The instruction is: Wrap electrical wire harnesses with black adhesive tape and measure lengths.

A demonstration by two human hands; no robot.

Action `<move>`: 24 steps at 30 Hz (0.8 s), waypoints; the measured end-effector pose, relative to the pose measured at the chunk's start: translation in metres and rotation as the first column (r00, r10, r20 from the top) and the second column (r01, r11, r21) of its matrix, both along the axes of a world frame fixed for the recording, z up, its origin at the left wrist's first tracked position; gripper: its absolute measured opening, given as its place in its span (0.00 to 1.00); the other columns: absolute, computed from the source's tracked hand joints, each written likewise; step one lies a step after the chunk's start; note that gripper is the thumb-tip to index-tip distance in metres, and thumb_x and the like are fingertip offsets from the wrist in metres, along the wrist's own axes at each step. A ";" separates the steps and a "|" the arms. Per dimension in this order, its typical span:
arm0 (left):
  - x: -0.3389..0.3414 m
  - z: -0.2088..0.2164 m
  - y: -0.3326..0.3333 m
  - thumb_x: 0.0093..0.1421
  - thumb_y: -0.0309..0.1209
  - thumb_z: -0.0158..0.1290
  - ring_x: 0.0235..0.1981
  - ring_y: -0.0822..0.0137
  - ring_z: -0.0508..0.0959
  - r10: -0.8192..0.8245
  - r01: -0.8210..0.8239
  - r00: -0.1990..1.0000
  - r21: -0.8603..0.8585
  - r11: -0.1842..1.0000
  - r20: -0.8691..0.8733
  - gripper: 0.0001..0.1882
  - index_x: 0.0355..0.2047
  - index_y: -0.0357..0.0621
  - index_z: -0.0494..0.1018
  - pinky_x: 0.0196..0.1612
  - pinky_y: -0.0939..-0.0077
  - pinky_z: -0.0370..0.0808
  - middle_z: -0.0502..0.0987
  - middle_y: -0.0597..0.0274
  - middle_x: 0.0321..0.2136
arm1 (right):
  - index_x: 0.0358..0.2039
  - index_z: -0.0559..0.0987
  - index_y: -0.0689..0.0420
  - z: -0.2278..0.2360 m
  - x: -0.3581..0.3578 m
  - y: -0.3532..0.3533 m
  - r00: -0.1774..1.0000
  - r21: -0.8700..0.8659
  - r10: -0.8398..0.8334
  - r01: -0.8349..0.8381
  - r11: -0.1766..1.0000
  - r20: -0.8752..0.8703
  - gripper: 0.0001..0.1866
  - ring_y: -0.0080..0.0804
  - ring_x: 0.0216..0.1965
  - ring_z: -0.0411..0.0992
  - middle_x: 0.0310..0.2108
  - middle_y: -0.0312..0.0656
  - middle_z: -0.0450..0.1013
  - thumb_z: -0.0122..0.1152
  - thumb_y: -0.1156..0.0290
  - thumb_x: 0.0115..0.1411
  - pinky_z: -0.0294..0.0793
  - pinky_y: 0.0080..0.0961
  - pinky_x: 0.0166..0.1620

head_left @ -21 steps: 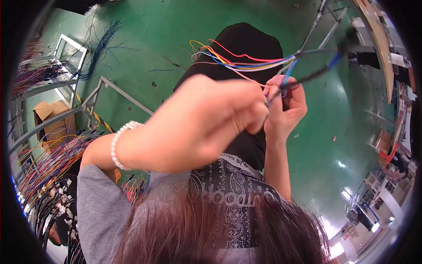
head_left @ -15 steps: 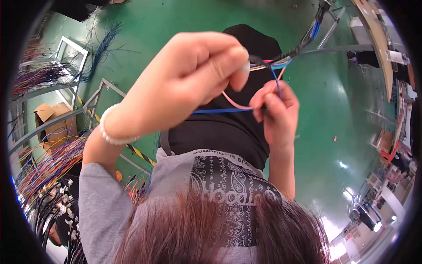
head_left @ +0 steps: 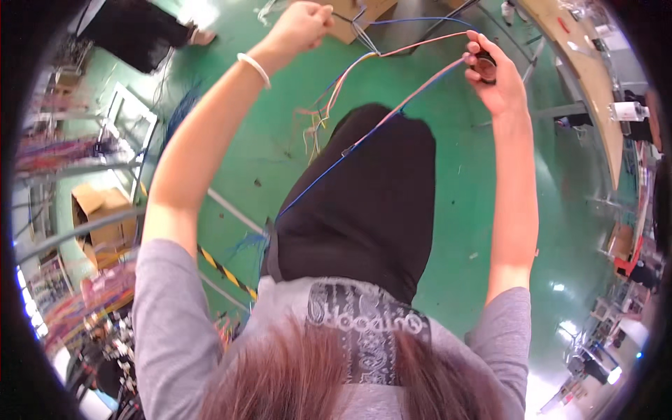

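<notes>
My left hand [head_left: 302,28], raised at the far side, is closed in a pinch at the end of a thin dark strand [head_left: 343,17]. This strand runs right to a junction of blue, pink and pale wires. My right hand [head_left: 498,80] is raised at the far right, its fingers closed on pink and blue wires [head_left: 427,85]. These wires slant down to the left across black trousers. A black ring-shaped thing, like a tape roll [head_left: 484,68], sits in the right palm. Loose ends of several coloured wires [head_left: 315,126] dangle between the hands.
A cardboard box [head_left: 353,24] stands beyond the hands, and another open carton [head_left: 105,224] is at the left. Bundles of coloured wires [head_left: 77,301] hang along a metal frame at left. A wooden board [head_left: 588,77] edges the right. A person in black [head_left: 133,35] is at the upper left.
Both hands have moved away from my body and spread apart, left hand up and left, right hand up and right. The wires now stretch between them. The black ring now shows in the right palm.
</notes>
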State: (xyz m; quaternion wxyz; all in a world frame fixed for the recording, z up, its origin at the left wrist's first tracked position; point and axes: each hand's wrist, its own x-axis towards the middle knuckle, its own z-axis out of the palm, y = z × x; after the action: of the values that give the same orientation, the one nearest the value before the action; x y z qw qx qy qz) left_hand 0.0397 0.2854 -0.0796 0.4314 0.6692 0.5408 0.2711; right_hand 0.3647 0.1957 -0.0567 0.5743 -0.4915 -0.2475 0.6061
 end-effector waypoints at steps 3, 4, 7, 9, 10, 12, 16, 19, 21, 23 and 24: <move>0.046 -0.006 0.058 0.69 0.36 0.49 0.30 0.60 0.78 0.176 0.083 0.907 0.574 0.815 -0.382 0.13 0.39 0.37 0.73 0.38 0.66 0.75 0.78 0.58 0.29 | 0.46 0.80 0.61 0.002 0.040 0.077 0.945 0.030 0.017 -0.007 1.000 -0.326 0.12 0.23 0.27 0.69 0.31 0.34 0.78 0.58 0.70 0.66 0.63 0.20 0.26; 0.068 0.001 0.072 0.65 0.32 0.52 0.33 0.55 0.78 0.212 0.091 0.942 0.804 0.587 -0.261 0.10 0.40 0.37 0.73 0.41 0.61 0.74 0.77 0.55 0.30 | 0.46 0.80 0.62 0.003 0.053 0.102 0.893 0.017 0.028 -0.023 1.000 -0.448 0.12 0.23 0.27 0.69 0.31 0.34 0.79 0.57 0.71 0.66 0.64 0.20 0.26; 0.130 0.026 0.078 0.57 0.24 0.58 0.44 0.52 0.76 -0.044 0.017 0.999 0.830 0.557 0.009 0.15 0.44 0.38 0.71 0.48 0.60 0.72 0.75 0.50 0.39 | 0.50 0.78 0.60 0.005 0.080 0.160 0.747 -0.029 0.013 -0.043 0.999 -0.664 0.13 0.24 0.27 0.69 0.30 0.32 0.78 0.55 0.74 0.66 0.63 0.20 0.25; 0.166 0.032 0.070 0.59 0.26 0.59 0.40 0.56 0.78 -0.329 0.205 0.929 0.502 0.840 0.171 0.18 0.48 0.37 0.68 0.42 0.65 0.73 0.76 0.53 0.38 | 0.49 0.78 0.60 0.015 0.093 0.192 0.615 0.000 0.056 -0.091 0.996 -0.786 0.13 0.24 0.27 0.69 0.31 0.32 0.78 0.52 0.76 0.66 0.64 0.20 0.25; 0.179 0.037 0.067 0.62 0.27 0.58 0.37 0.62 0.79 -0.279 0.260 0.896 0.102 0.960 0.344 0.18 0.51 0.36 0.68 0.38 0.70 0.74 0.77 0.54 0.39 | 0.48 0.78 0.60 0.023 0.098 0.207 0.608 -0.086 -0.062 -0.011 0.996 -0.791 0.12 0.24 0.27 0.69 0.31 0.32 0.78 0.52 0.76 0.66 0.65 0.20 0.25; 0.198 0.046 0.074 0.65 0.24 0.54 0.33 0.71 0.77 -0.191 0.239 0.899 -0.076 0.968 0.394 0.13 0.48 0.35 0.70 0.34 0.76 0.73 0.77 0.58 0.33 | 0.46 0.78 0.61 0.046 0.112 0.233 0.551 -0.104 -0.102 0.027 0.994 -0.828 0.11 0.24 0.28 0.69 0.31 0.32 0.78 0.52 0.75 0.66 0.66 0.20 0.24; 0.218 0.108 0.140 0.68 0.22 0.49 0.30 0.80 0.72 -0.200 0.304 0.865 -0.162 0.939 0.460 0.06 0.40 0.34 0.76 0.35 0.85 0.69 0.73 0.70 0.26 | 0.38 0.80 0.60 0.105 0.138 0.273 0.522 -0.192 -0.175 0.023 0.981 -0.835 0.08 0.25 0.28 0.70 0.26 0.36 0.75 0.52 0.74 0.66 0.68 0.20 0.25; 0.228 0.188 0.205 0.70 0.23 0.46 0.29 0.81 0.70 -0.184 0.164 0.767 0.090 0.982 0.615 0.07 0.40 0.36 0.74 0.35 0.86 0.68 0.71 0.72 0.26 | 0.34 0.81 0.60 0.151 0.144 0.298 0.585 -0.281 -0.297 0.121 0.952 -0.755 0.08 0.26 0.27 0.72 0.23 0.36 0.72 0.53 0.73 0.65 0.70 0.22 0.26; 0.234 0.234 0.245 0.71 0.27 0.47 0.37 0.80 0.70 -0.319 0.266 0.715 0.180 0.947 0.622 0.07 0.41 0.35 0.73 0.42 0.86 0.67 0.71 0.71 0.32 | 0.34 0.81 0.58 0.177 0.136 0.305 0.535 -0.254 -0.204 -0.020 0.967 -0.820 0.08 0.25 0.27 0.72 0.24 0.34 0.74 0.53 0.72 0.64 0.72 0.22 0.27; 0.242 0.263 0.269 0.72 0.29 0.47 0.44 0.76 0.70 -0.465 0.324 0.606 0.334 0.885 0.646 0.09 0.41 0.34 0.71 0.49 0.83 0.66 0.72 0.68 0.38 | 0.34 0.81 0.57 0.200 0.128 0.304 0.443 -0.267 -0.223 -0.038 0.963 -0.869 0.10 0.25 0.28 0.73 0.26 0.34 0.76 0.51 0.72 0.65 0.73 0.23 0.27; 0.238 0.271 0.270 0.73 0.29 0.45 0.44 0.73 0.71 -0.398 0.375 0.726 0.162 0.913 0.560 0.08 0.39 0.36 0.69 0.50 0.80 0.68 0.73 0.65 0.39 | 0.34 0.81 0.57 0.212 0.124 0.303 0.376 -0.226 -0.194 -0.043 0.973 -0.906 0.10 0.25 0.28 0.73 0.27 0.33 0.77 0.50 0.72 0.65 0.73 0.23 0.27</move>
State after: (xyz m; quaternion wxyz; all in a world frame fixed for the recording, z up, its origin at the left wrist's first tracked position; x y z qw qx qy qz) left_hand 0.2782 0.5559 0.1916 0.6101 0.6593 0.2261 0.3768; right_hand 0.4890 0.4986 0.1548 0.5858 -0.1393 0.2033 0.7721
